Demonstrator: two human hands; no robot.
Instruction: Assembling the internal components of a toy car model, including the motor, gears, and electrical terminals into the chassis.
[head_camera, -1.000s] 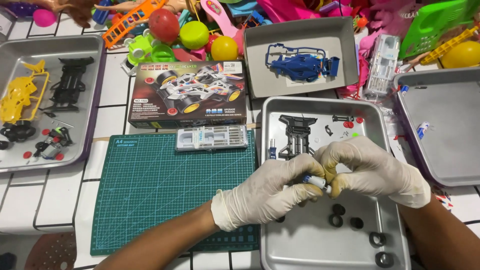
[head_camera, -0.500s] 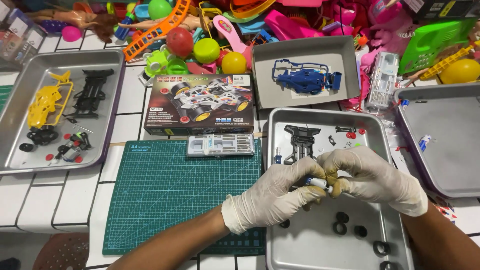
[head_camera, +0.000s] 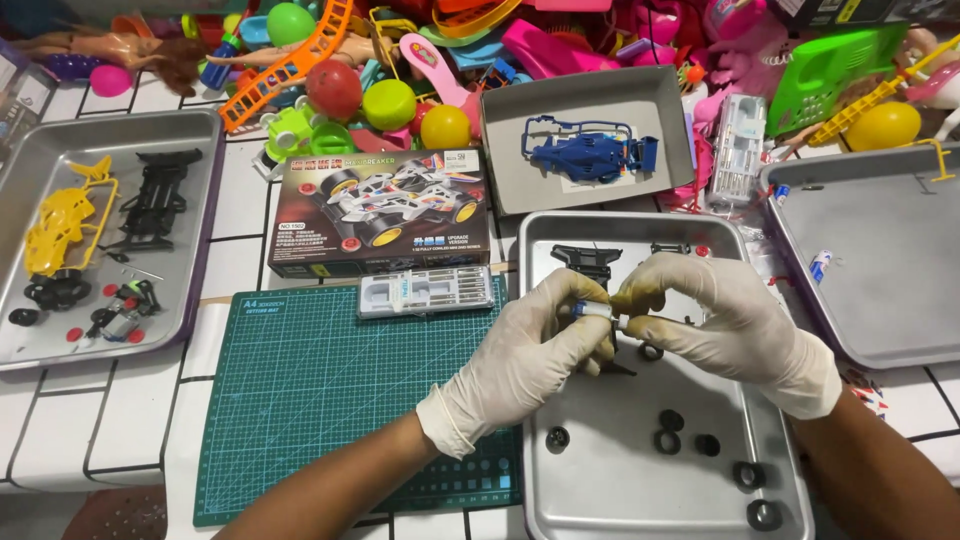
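Brushed, dull-shiny metal tray (head_camera: 540, 500) — matt rubbery green cutting mat (head_camera: 310, 400) — glossy plastic toys (head_camera: 390, 100).

Hobby workbench, white tiled tabletop (head_camera: 130, 420), green cutting mat (head_camera: 310, 400), metal parts trays (head_camera: 620, 500), toy heap (head_camera: 400, 60)

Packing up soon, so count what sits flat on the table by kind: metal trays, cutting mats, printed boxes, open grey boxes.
metal trays: 3
cutting mat: 1
printed box: 1
open grey box: 1
Total: 6
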